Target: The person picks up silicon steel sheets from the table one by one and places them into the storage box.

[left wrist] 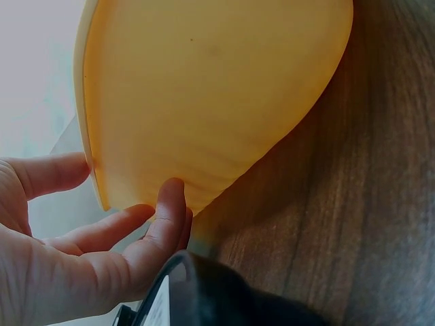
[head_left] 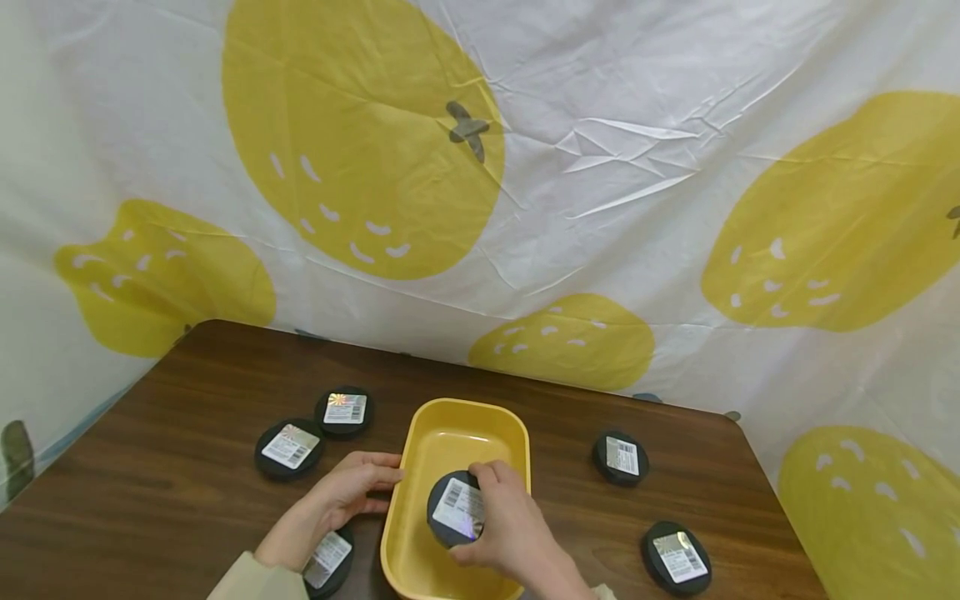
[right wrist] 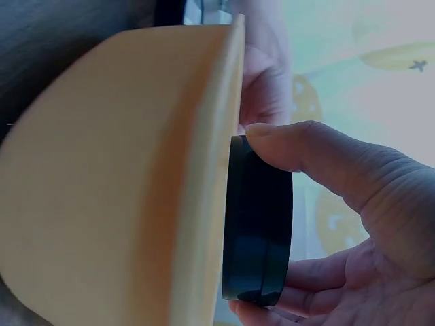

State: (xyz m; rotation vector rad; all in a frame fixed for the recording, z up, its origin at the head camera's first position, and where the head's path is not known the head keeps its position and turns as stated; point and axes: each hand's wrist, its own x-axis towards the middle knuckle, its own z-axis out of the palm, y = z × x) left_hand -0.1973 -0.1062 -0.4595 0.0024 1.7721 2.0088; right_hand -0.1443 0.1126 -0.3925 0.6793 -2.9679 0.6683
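Note:
A deep yellow plastic tub point(head_left: 468, 418) with rounded corners stands on the table in the head view. Over its open top, my right hand point(head_left: 517, 521) grips a flat round black container point(head_left: 456, 510) by its edge, thumb on one side and fingers on the other. That container has a white barcode label; the right wrist view shows its black side point(right wrist: 258, 224) just above the tub's rim. My left hand point(head_left: 341, 496) touches the tub's left side, fingertips point(left wrist: 170, 197) against the outer wall and rim. Another labelled round container point(head_left: 330, 560) lies beside the left wrist, partly hidden by it.
Two matching round containers, a nearer one point(head_left: 288, 450) and a farther one point(head_left: 345, 412), lie left of the tub. To its right are two more, one farther back point(head_left: 621, 458) and one nearer point(head_left: 677, 558). A lemon-printed cloth point(head_left: 600, 192) hangs behind the brown table point(head_left: 187, 433).

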